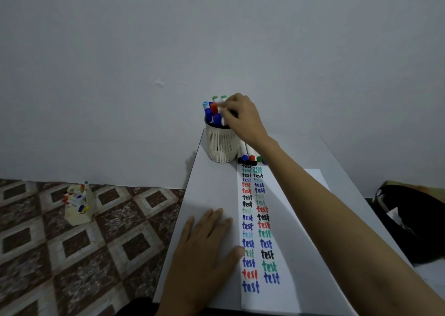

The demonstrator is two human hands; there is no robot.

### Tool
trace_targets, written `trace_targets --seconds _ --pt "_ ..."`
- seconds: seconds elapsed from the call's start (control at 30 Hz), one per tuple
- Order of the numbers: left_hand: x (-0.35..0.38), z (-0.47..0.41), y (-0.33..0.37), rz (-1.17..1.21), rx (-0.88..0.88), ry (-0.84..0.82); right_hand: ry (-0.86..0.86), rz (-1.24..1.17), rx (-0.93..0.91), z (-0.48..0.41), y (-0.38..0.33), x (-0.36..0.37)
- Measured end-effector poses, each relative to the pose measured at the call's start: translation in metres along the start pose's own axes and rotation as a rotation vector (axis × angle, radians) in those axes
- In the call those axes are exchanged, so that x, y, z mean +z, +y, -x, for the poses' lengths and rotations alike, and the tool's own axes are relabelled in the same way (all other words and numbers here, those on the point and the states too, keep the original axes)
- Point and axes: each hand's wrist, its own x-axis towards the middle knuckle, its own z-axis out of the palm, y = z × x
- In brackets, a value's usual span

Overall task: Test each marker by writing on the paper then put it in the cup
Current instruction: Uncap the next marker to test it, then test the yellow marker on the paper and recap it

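R grip (pixel 237 113) at far cup (pixel 220 147), pinching a marker (pixel 223 120); L grip (pixel 204 241) spread flat on bench (pixel 212 183), thumb on paper (pixel 286 248) edge.

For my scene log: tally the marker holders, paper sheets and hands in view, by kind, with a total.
Marker holders: 2 (white cup, cream box)
Paper sheet: 1
Hands: 2 (left hand, right hand)
Total: 5

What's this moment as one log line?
right hand: pinching marker in cup | left hand: flat on table, thumb at paper edge | loose markers: beside cup
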Motion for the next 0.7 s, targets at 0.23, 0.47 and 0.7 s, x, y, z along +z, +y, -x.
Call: trace_targets --seconds 0.23,0.47,0.7 --pt "-0.002 0.001 0.002 -0.002 0.01 0.016 -0.026 0.07 0.579 0.046 0.065 -0.032" --pt "-0.001 0.004 0.003 0.003 0.039 0.031 -0.184 0.249 0.54 0.087 0.088 -0.021" --pt "0.003 0.002 -0.003 0.028 0.04 0.059 0.217 0.159 0.486 0.095 0.088 -0.027"
